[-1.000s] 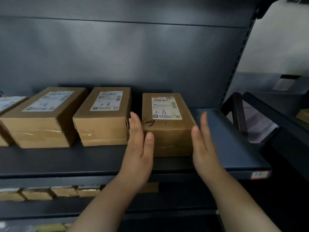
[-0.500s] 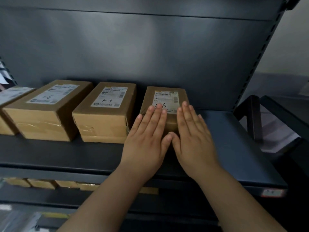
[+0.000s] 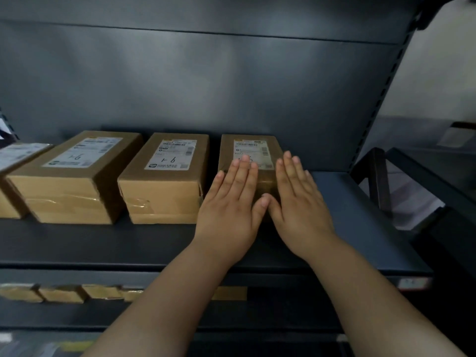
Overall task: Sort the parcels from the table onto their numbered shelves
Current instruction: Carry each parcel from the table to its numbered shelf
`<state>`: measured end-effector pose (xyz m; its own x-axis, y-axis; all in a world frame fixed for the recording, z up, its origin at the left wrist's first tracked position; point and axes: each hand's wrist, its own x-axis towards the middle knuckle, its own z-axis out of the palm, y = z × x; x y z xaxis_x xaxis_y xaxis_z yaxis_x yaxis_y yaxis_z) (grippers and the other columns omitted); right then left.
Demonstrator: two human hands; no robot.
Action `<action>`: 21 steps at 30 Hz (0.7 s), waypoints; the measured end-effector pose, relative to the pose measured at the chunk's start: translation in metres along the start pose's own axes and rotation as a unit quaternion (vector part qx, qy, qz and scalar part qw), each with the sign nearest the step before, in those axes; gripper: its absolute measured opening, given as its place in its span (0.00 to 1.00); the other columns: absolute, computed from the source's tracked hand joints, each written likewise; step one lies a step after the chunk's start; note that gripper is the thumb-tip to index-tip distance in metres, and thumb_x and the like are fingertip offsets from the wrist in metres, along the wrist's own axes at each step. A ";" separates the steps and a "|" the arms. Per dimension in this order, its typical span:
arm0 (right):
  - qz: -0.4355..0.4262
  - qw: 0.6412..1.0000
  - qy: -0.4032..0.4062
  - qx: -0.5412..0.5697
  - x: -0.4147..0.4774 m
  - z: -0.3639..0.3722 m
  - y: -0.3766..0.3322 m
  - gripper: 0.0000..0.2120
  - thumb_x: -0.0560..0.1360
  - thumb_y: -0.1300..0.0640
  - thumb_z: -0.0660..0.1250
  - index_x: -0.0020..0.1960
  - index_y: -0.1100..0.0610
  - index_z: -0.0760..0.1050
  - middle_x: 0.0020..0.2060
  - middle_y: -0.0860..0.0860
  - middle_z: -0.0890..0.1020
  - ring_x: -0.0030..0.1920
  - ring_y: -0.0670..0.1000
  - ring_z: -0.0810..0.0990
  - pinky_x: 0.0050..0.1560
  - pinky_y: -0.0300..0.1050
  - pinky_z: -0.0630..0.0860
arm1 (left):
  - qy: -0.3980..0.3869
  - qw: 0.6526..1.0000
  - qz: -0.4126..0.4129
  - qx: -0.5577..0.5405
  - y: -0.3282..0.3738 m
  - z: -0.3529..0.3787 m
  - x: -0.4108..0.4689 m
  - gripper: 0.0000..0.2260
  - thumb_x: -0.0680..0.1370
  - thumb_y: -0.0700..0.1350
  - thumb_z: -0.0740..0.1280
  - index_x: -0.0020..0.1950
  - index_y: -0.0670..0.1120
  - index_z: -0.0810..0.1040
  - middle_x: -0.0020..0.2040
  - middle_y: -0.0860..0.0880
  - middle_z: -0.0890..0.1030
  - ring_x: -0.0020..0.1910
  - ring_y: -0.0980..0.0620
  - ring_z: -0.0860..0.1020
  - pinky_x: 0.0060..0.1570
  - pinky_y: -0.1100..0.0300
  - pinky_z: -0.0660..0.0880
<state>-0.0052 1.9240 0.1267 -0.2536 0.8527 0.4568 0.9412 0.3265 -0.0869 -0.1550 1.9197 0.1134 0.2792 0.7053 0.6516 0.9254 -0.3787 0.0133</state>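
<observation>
Both hands lie flat with straight fingers against the front of the rightmost parcel (image 3: 248, 148), just right of the frame's centre. The left hand (image 3: 231, 202) and the right hand (image 3: 298, 199) sit side by side, thumb tips touching, gripping nothing. This parcel stands on the dark shelf (image 3: 360, 228), its printed label facing up and partly covered by fingertips. Just left of it stand the middle parcel (image 3: 167, 184) and the larger parcel (image 3: 74, 181), each with a handwritten mark on its label. An edge parcel (image 3: 15, 155) is cut off at the left border. At lower left, small boxes (image 3: 61, 293) line a lower shelf.
</observation>
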 end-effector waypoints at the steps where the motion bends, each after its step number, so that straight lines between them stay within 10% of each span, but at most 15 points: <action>1: 0.022 1.000 0.010 0.005 -0.007 -0.002 -0.004 0.35 0.74 0.37 0.34 0.75 0.55 0.35 0.74 0.48 0.35 0.73 0.44 0.32 0.71 0.37 0.30 | 0.003 1.000 0.009 -0.016 0.001 -0.003 -0.004 0.27 0.83 0.55 0.44 0.76 0.39 0.60 0.76 0.41 0.59 0.76 0.46 0.58 0.73 0.51 0.51; 9: 0.143 0.986 0.069 -0.053 -0.073 0.002 -0.042 0.32 0.81 0.42 0.40 0.75 0.64 0.57 0.75 0.60 0.58 0.75 0.53 0.50 0.75 0.48 0.47 | -0.046 0.988 0.109 -0.096 0.001 -0.014 -0.044 0.27 0.83 0.57 0.40 0.76 0.42 0.57 0.77 0.44 0.57 0.76 0.48 0.57 0.73 0.50 0.53; 21: 0.496 0.853 -0.029 -0.159 -0.276 -0.065 -0.143 0.34 0.74 0.33 0.31 0.75 0.48 0.40 0.74 0.51 0.38 0.75 0.50 0.34 0.73 0.46 0.36 | -0.192 0.872 0.348 -0.285 0.065 -0.070 -0.138 0.28 0.78 0.61 0.36 0.75 0.51 0.38 0.77 0.50 0.40 0.76 0.53 0.37 0.73 0.53 0.35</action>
<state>-0.0553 1.6154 0.0703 0.7009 0.6669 0.2530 0.7099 -0.6867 -0.1566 -0.1515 1.7562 0.0777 0.8889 0.2941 0.3513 0.2513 -0.9541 0.1627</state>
